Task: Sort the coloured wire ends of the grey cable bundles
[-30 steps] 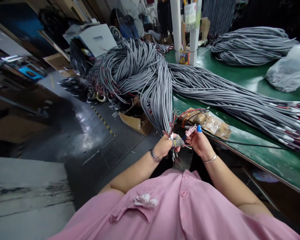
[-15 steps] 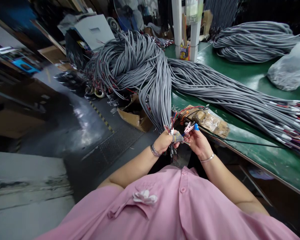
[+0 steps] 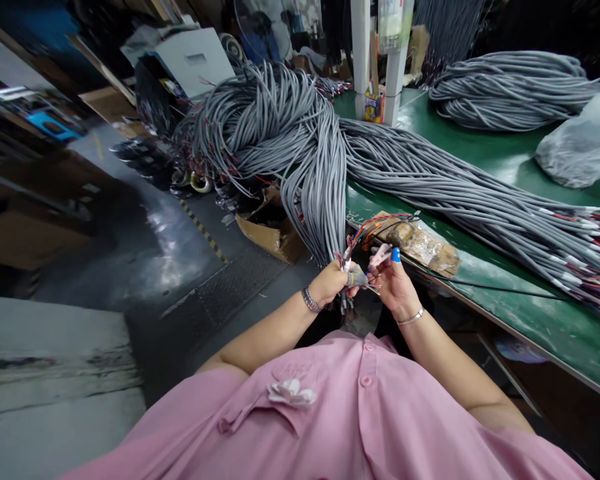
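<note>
My left hand is closed round the end of a grey cable bundle, where thin coloured wires fan out above the fist. A grey cloth cover with a yellow band sits on its thumb. Close by on the right, my right hand has its palm turned up and its fingers curled towards fine wire ends. One of its fingertips wears a blue wrap. Beside that is a pale pink piece, too blurred to identify. What the right fingertips grip is unclear.
A green table carries a long run of grey cables, a coiled bundle and a plastic bag. A worn wooden block lies at its near edge. Below, an open cardboard box stands on the floor.
The right fingers and the pink piece have shifted slightly and look more blurred. My left hand keeps its hold on the cable end. The whole view has moved a little.
</note>
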`<action>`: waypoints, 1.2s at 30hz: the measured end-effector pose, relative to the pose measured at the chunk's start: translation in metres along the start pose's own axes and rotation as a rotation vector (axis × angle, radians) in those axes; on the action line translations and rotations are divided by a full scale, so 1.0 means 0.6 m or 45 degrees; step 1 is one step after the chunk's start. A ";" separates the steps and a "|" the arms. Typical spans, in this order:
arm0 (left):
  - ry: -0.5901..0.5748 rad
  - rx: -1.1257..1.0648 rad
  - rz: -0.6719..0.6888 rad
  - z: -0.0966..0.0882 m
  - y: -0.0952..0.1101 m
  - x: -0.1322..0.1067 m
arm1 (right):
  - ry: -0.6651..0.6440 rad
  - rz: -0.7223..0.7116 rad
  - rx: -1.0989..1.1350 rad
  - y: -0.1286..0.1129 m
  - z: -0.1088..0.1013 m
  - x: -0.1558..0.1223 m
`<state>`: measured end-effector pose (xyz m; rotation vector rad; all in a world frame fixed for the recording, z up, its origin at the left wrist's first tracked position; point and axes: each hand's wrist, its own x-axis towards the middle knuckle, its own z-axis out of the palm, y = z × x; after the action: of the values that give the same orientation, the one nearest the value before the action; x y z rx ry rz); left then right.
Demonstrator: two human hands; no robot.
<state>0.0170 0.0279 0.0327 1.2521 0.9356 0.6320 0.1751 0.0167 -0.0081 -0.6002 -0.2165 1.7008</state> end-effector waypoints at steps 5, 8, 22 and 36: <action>0.000 -0.005 0.070 -0.003 -0.005 -0.015 | -0.104 0.102 -0.056 -0.008 0.002 -0.008; 0.013 -0.025 0.131 -0.003 -0.010 -0.021 | -0.094 0.083 -0.068 -0.010 0.005 -0.010; 0.088 -0.117 0.113 0.003 -0.012 0.004 | -0.050 -0.002 0.025 0.010 0.000 0.010; 0.099 -0.054 0.050 0.010 -0.009 0.002 | 0.018 -0.015 0.097 0.010 0.006 0.012</action>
<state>0.0223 0.0249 0.0271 1.2173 0.9590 0.7327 0.1672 0.0229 -0.0095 -0.5532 -0.1438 1.6850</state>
